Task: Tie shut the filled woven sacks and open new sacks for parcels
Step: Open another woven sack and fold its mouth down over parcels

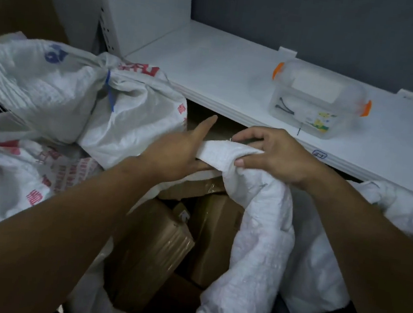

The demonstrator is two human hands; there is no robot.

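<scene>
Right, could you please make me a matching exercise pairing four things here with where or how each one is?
Things: 1 tied sack; 2 open sack; 3 plastic box; 4 parcels.
States: A on the white shelf; B inside the open sack; C closed with a blue tie; D rim gripped by the right hand.
Pairs: 1-C; 2-D; 3-A; 4-B.

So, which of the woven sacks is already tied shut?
The upper-left sack: a blue tie cinches its neck. The front sack gapes open, showing brown parcels.
</scene>
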